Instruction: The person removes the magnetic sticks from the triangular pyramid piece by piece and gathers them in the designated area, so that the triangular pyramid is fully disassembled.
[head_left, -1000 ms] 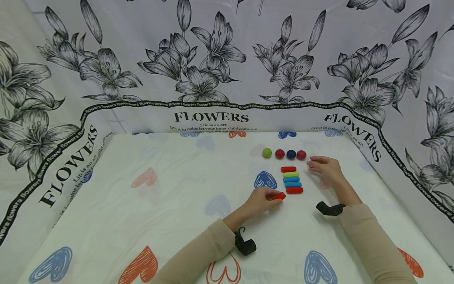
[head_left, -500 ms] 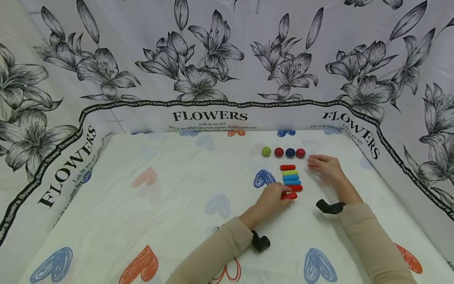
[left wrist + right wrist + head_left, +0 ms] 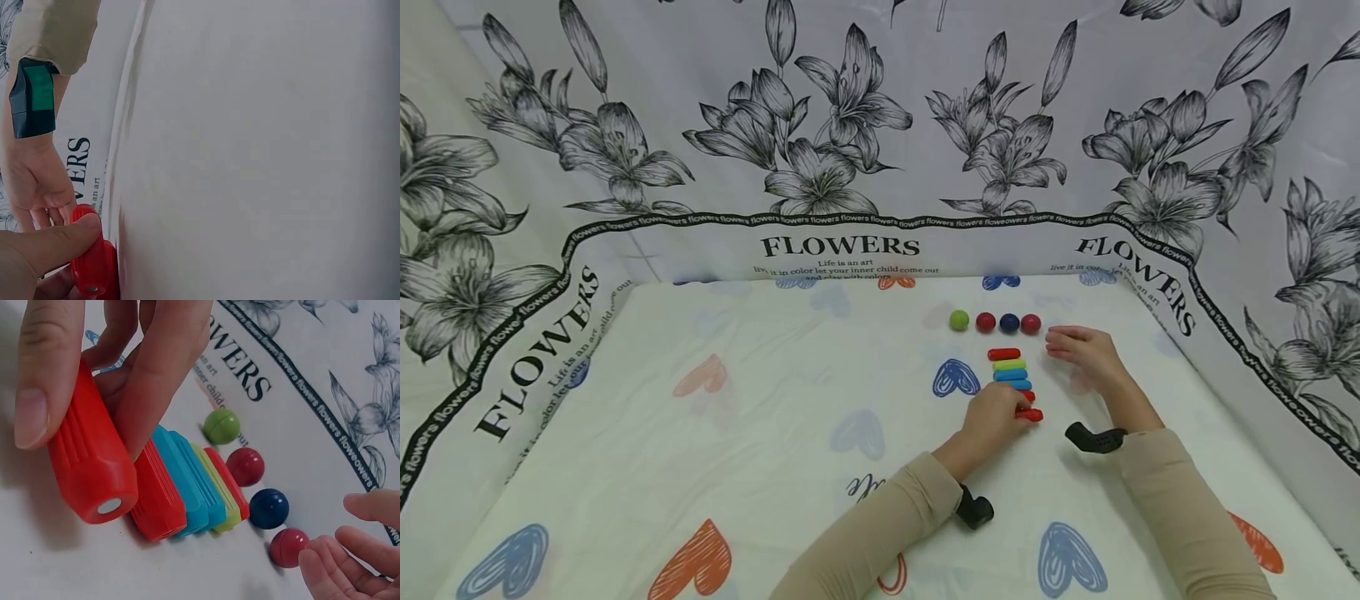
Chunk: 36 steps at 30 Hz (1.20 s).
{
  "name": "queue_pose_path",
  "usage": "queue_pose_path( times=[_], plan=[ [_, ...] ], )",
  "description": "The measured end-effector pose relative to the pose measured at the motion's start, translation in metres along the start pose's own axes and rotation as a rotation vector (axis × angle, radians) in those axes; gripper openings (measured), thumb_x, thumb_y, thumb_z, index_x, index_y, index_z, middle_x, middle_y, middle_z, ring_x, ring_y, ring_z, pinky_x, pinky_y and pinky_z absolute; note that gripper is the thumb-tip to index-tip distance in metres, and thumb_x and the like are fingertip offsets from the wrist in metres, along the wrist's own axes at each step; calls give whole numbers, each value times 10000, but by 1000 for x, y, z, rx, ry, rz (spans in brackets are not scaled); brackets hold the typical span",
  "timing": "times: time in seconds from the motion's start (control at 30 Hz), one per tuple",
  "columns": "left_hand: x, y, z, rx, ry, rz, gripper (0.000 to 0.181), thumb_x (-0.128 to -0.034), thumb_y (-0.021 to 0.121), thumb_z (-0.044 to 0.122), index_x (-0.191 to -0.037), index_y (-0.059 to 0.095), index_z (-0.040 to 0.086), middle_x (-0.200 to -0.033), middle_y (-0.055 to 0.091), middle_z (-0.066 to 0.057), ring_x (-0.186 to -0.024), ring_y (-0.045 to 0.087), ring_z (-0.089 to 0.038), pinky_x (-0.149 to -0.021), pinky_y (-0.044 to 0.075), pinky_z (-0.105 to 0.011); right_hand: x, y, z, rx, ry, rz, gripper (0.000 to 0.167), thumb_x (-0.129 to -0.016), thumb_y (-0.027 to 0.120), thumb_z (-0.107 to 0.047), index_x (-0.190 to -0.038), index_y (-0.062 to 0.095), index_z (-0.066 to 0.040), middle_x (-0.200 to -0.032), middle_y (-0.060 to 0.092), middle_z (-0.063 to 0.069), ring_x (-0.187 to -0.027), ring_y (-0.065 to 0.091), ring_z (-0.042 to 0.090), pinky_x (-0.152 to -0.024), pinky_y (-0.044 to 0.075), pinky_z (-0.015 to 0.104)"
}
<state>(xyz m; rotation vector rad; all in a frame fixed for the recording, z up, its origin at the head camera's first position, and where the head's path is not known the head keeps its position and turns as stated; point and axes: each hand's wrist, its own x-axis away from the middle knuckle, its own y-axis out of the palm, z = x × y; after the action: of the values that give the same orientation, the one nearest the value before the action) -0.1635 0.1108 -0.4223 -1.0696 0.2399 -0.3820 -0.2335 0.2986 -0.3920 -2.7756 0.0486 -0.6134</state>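
My left hand (image 3: 996, 417) pinches a red magnetic rod (image 3: 1033, 414) between thumb and fingers, at the near end of a row of rods. In the right wrist view, a silvery disc shows on the end of the held red rod (image 3: 94, 462). Lined up behind it are another red rod (image 3: 159, 500), two blue rods (image 3: 199, 487), a yellow-green rod (image 3: 226, 506) and a far red rod (image 3: 1003, 354). My right hand (image 3: 1090, 354) holds nothing, its fingers loosely extended right of the row, close to a red ball (image 3: 1031, 324).
Behind the rods, a green ball (image 3: 958, 320), a second red ball (image 3: 986, 322) and a dark blue ball (image 3: 1009, 323) stand in line with the near-hand red one. A white cloth (image 3: 760, 433) with printed hearts covers the table. Flower-printed curtain (image 3: 842, 125) encloses the back and sides.
My left hand has carried the red rod rightward, from left of the row to its near end, partly covering the neighbouring red rod. My right hand has stayed nearly still.
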Motion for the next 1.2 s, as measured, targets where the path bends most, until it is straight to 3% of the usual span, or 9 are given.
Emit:
queue_pose_path(
  times=[0.2,0.37,0.6,0.93,1.07,1.2],
  plan=[
    [-1,4,1,49,-83,-18,304,-785,783,343,-1072,753,248,-918,718,102,-783,518,-26,-667,446,-125,3,1,0,5,-24,-4,693,-920,608,-431,-1472,378,-81,-820,618,-246,-802,624,-68,-1214,247,481],
    [1,8,-4,218,-146,20,328,-757,812,318,-1059,749,204,-870,704,71,-758,518,-30,-654,436,-128,3,1,1,0,-36,-2,664,-933,592,-413,-1467,385,-78,-862,617,-242,-826,636,-71,-1196,303,413],
    [8,7,-10,396,-160,50,279,-769,810,175,-1033,738,118,-907,726,12,-755,546,-39,-657,466,-111,4,2,2,16,-36,3,660,-938,580,-423,-1471,382,-86,-895,602,-237,-838,637,-78,-1183,324,390],
    [10,1,-12,418,-191,53,277,-777,800,140,-1044,730,117,-953,740,-6,-781,583,-52,-713,509,-115,5,3,3,-14,-27,-3,662,-939,584,-405,-1472,372,-75,-821,615,-272,-798,637,-94,-1203,287,403],
    [11,0,-16,434,-196,58,268,-771,809,175,-1020,726,123,-890,722,9,-733,554,-42,-670,482,-115,5,6,4,-11,-58,6,670,-927,592,-432,-1459,396,-74,-856,611,-268,-835,640,-85,-1151,362,344],
    [14,-8,-25,473,-169,94,236,-794,789,208,-1000,730,109,-849,708,8,-712,531,-41,-629,451,-114,-1,12,7,-34,-85,27,673,-887,633,-480,-1421,465,-108,-931,622,-233,-877,648,-56,-992,494,199]
  ],
)
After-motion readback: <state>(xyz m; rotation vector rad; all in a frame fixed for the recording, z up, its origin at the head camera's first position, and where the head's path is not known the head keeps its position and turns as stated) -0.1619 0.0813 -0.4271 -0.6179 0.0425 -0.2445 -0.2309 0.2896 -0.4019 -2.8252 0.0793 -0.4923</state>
